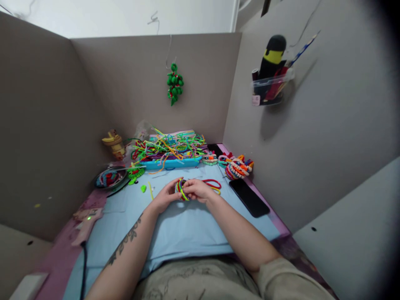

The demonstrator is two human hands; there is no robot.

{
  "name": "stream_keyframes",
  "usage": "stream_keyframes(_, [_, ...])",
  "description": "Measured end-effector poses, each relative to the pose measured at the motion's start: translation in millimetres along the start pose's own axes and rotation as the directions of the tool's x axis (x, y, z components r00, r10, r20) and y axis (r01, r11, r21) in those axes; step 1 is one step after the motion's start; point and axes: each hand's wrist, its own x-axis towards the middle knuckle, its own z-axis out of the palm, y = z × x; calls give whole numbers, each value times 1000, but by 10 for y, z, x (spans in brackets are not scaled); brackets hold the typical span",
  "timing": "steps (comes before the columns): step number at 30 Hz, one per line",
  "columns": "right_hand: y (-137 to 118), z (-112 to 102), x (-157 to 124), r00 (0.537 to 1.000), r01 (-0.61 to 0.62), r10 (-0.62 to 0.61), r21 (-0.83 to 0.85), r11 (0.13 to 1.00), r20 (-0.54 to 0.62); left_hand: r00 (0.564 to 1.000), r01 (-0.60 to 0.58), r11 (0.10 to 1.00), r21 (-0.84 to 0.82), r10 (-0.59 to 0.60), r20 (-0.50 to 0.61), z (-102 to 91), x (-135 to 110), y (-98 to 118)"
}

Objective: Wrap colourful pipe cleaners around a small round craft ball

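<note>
My left hand [165,196] is closed around the left side of a small round coil of pipe cleaners [180,187], striped in yellow, red, green, blue and purple. From the other side my right hand [199,190] pinches the coil's right edge, with thumb and fingertips pressed together. Looped red and yellow pipe cleaner ends [215,183] stick out beyond the right hand, and where they join the coil is hidden by it. Left of my hands lie a short yellow-green strip [150,190] and a small bright green piece [143,188].
A blue tray [171,163] heaped with loose pipe cleaners [175,143] stands at the back. Finished colourful pieces [238,167] and a black phone [249,197] lie right. Left are a dark bowl [124,175], a green figure [135,171] and a corded pink glue gun [89,225]. Partition walls enclose the table.
</note>
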Motion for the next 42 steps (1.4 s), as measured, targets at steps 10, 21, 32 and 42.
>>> stream_keyframes(10, [5,9,0,1000,-21,22,-59,998,5,994,110,988,-105,-107,37,115,-80,123])
stream_keyframes(21, [46,38,16,998,40,-44,-115,993,-32,998,53,996,-70,-54,-18,157,-59,62])
stream_keyframes(32, [29,51,1,997,36,-43,-111,993,-57,993,114,982,-152,-116,-3,146,-64,68])
stream_keyframes(42, [17,37,-9,999,8,-13,-125,992,-37,993,118,980,-159,-121,-4,148,-61,75])
